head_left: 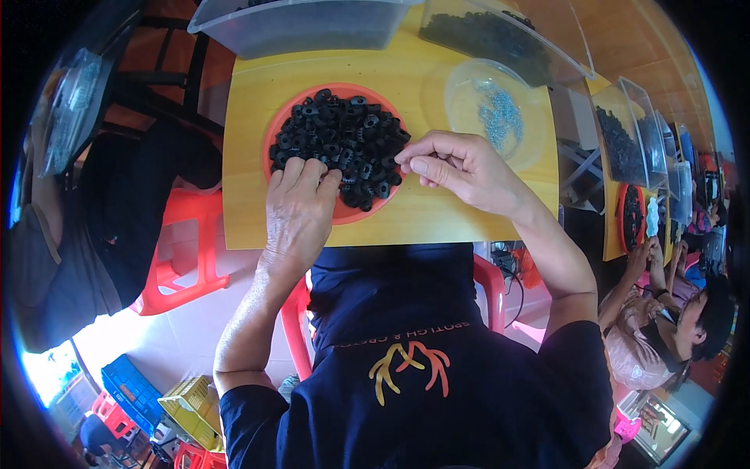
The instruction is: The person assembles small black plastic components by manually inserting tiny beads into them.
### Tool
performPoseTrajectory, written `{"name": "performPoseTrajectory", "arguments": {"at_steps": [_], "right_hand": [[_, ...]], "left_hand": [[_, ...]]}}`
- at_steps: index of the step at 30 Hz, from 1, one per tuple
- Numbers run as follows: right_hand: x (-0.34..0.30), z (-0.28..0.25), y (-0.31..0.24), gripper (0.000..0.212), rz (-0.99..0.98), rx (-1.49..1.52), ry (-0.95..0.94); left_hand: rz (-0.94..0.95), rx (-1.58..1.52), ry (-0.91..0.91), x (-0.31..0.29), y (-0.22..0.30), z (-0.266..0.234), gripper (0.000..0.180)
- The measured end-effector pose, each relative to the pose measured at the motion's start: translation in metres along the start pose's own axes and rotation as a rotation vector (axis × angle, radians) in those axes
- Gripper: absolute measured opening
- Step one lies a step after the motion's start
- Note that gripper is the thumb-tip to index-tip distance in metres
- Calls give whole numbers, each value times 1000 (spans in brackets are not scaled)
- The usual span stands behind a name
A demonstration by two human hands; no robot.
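We see a bright scene with even daylight. The yellow table [391,86] is well lit and colours look strong. At the lower left the floor is overexposed, almost white, so light comes from that side. The hands throw only soft, short shadows on the red tray [273,133]. The clear bowl [469,86] shows a weak glare. The fisheye lens bends straight edges near the rim, and the corners are black. Far things at the right edge look small and slightly blurred.
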State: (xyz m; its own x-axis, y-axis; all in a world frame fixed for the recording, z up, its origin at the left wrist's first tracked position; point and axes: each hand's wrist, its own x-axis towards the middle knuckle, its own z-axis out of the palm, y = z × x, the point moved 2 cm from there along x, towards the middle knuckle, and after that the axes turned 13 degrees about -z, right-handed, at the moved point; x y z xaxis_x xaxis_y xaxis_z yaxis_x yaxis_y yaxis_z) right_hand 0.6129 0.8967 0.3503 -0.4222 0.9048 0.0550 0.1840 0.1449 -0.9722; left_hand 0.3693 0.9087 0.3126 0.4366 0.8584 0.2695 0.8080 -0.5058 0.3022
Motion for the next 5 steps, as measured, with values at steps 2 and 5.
{"name": "performPoseTrajectory", "arguments": {"at_steps": [2, 5], "right_hand": [[-4, 0, 2, 20, -10, 9, -1], [-6, -1, 4, 21, -12, 4, -27]], "left_hand": [[6, 13, -4, 3, 0, 0, 24], [13, 52, -36, 5, -1, 2, 26]]}}
